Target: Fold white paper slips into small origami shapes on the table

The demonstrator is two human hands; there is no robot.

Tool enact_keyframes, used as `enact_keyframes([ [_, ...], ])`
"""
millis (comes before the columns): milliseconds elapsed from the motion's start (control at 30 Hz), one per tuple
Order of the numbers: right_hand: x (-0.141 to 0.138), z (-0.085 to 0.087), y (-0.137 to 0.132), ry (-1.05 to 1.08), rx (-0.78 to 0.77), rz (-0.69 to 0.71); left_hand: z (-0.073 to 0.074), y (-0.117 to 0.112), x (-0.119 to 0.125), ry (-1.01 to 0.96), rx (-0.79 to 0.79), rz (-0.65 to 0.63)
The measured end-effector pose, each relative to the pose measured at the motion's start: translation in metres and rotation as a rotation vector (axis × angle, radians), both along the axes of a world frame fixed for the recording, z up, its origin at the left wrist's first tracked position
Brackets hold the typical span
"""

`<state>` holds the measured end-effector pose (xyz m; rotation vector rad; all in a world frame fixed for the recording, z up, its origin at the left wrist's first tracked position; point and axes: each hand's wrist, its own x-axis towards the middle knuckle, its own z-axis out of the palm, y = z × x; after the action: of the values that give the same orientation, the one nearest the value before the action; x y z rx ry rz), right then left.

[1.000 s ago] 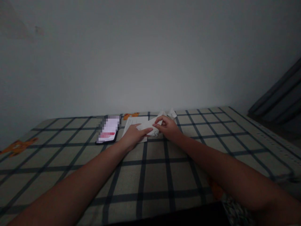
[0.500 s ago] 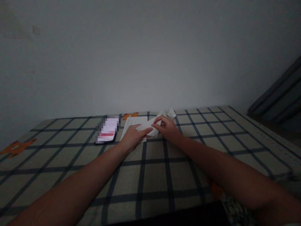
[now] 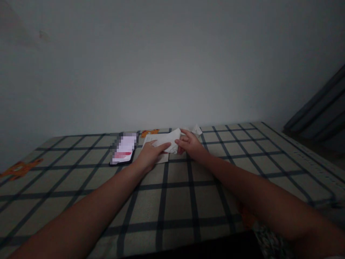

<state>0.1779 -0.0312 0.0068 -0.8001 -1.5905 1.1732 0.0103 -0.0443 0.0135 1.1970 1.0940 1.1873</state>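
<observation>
Both my hands meet on a white crumpled paper (image 3: 171, 138) near the far edge of a checked bedsheet (image 3: 172, 201). My left hand (image 3: 151, 154) presses down with its fingers stretched over the paper and over a flat printed sheet (image 3: 155, 138) beneath. My right hand (image 3: 190, 144) pinches the paper's right end between thumb and fingers. A second crumpled scrap (image 3: 196, 129) lies just behind my right hand.
A phone (image 3: 123, 149) with a lit screen lies left of the papers. Orange cartoon prints (image 3: 18, 168) dot the sheet. A pale wall (image 3: 161, 64) rises right behind the bed. Dark slanted boards (image 3: 320, 111) stand at the right.
The crumpled paper has been raised and spread a little wider between my hands. My right hand's grip has shifted to the paper's right end. The phone has stayed put.
</observation>
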Motion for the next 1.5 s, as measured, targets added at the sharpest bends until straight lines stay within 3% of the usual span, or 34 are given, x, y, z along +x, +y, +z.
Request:
enact_keyframes([
  [100, 0.004, 0.000, 0.002, -0.144, -0.025, 0.064, 0.000, 0.001, -0.002, 0.018, -0.010, -0.023],
  [467, 0.007, -0.003, 0.003, -0.176, 0.000, -0.032, -0.007, 0.001, -0.001, 0.060, 0.019, -0.094],
  [833, 0.004, 0.009, -0.008, -0.290, 0.028, -0.139, -0.007, 0.002, -0.001, 0.048, 0.005, -0.090],
  [1133, 0.009, 0.001, 0.000, -0.365, 0.078, -0.102, -0.010, 0.005, -0.001, 0.015, -0.004, -0.098],
  [1500, 0.009, 0.000, 0.003, -0.365, 0.089, -0.045, -0.003, 0.000, -0.001, 0.027, -0.054, -0.109],
])
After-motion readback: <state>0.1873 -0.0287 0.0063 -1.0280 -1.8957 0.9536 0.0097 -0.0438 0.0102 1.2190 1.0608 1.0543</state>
